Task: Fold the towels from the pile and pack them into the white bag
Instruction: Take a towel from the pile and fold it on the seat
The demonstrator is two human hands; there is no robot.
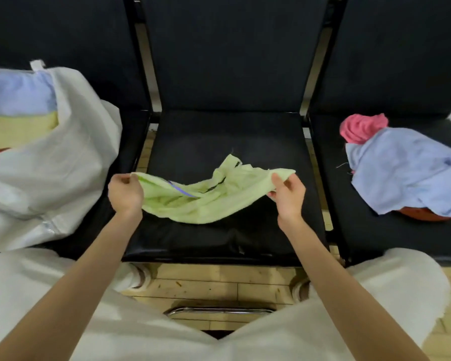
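Observation:
A light green towel (206, 196) with a thin purple stripe hangs stretched between my hands over the middle black chair seat (219, 142). My left hand (125, 192) pinches its left corner and my right hand (287, 194) pinches its right corner; the towel's middle sags onto the seat. The white bag (71, 157) lies open on the left chair, with folded blue (18, 92) and yellow (18, 128) towels inside. The pile (404, 170) rests on the right chair: a light blue towel on top, a pink one (362, 127) behind, a red-brown one (425, 213) underneath.
Three black padded chairs stand side by side with metal frames and narrow gaps between them. Below are a wooden floor (219, 285), a chrome bar (219, 310), and my knees in white trousers (375, 295).

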